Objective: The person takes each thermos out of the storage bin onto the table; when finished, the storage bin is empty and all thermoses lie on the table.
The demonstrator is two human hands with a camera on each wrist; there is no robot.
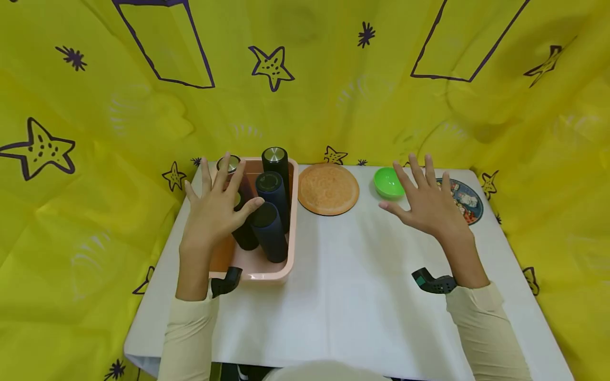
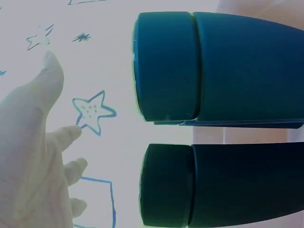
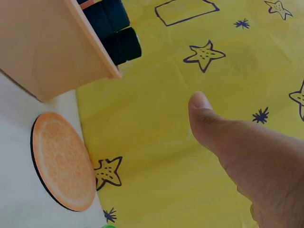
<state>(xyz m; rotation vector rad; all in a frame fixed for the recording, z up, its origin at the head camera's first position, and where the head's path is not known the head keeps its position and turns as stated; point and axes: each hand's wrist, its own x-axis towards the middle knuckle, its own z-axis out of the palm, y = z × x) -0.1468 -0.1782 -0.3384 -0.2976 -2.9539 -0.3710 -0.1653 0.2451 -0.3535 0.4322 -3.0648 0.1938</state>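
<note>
My left hand (image 1: 213,214) hovers with spread fingers above a pink bin (image 1: 292,211), holding nothing. Several dark bottles stand upright in the bin, among them a dark blue bottle (image 1: 270,233) and a black one with a silver lid (image 1: 275,155). In the left wrist view, a blue bottle (image 2: 247,71) and a darker bottle (image 2: 237,185) appear beside the hand. My right hand (image 1: 429,209), fingers also spread and holding nothing, is raised near a green bowl (image 1: 387,182) and a round blue patterned mat (image 1: 469,201), which it partly hides.
A round orange mat (image 1: 329,189) lies at the back of the white table (image 1: 348,296), between the bin and the bowl. Yellow cloth (image 1: 314,106) with starfish drawings hangs behind and at both sides. An orange-brown item (image 1: 223,255) sits in the bin's left part.
</note>
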